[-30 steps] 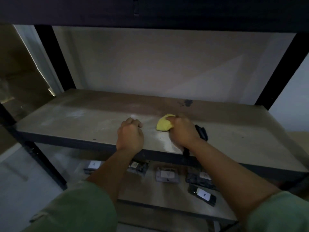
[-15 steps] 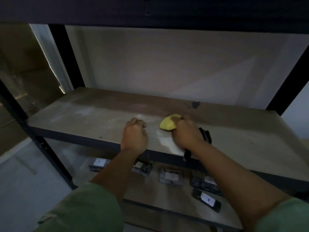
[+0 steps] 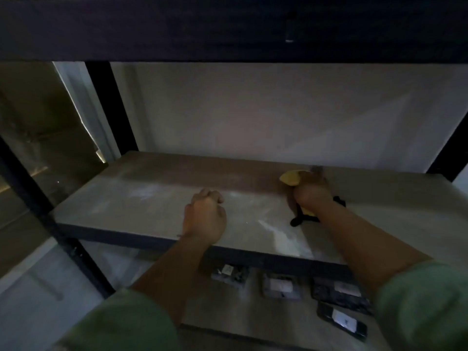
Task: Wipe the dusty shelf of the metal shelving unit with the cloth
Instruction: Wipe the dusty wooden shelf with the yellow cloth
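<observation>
Wiping is under way: the right hand (image 3: pixel 312 193) grips the yellow cloth (image 3: pixel 291 179) near the shelf's (image 3: pixel 152 198) back edge; the left hand (image 3: pixel 204 219), fingers curled and holding nothing, rests on the front. Next, probably, sweep left over the dust.

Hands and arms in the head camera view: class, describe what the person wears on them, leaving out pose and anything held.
Both forearms are bare, with green sleeves pushed up toward the elbows: the left sleeve and the right sleeve. The left hand and right hand wear no gloves. A thin band seems to cross the left wrist; the picture is too dim to be sure.
</observation>
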